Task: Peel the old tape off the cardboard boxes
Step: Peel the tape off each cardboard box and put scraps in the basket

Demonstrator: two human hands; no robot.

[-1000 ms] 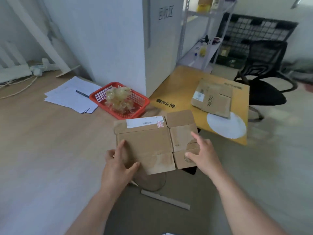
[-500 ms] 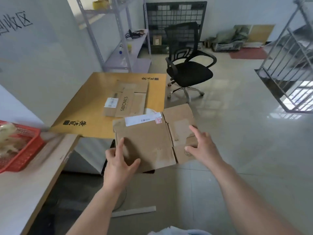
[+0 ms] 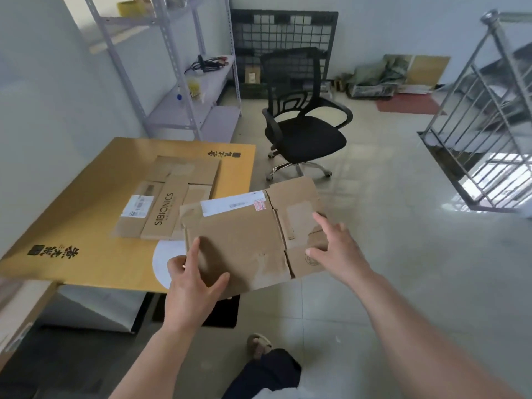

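A flattened brown cardboard box (image 3: 247, 240) with a white label along its top edge is held in the air in front of me. My left hand (image 3: 193, 280) grips its lower left corner, thumb on top. My right hand (image 3: 335, 249) holds its right side, index finger stretched over the flap. Beyond it a second flattened box (image 3: 169, 203) printed SIBIONICS, with a white sticker, lies on a large yellow cardboard sheet (image 3: 92, 214).
A black office chair (image 3: 302, 122) stands on the tiled floor ahead. A grey metal shelf rack (image 3: 184, 82) is at the back left, a stair railing (image 3: 483, 125) at the right. A wooden desk edge (image 3: 17, 309) shows at lower left. My leg and sandal (image 3: 259, 345) are below.
The view has swung right, away from the desk and red basket. The held box has moved with both hands over the yellow sheet's near corner; my grip is unchanged.
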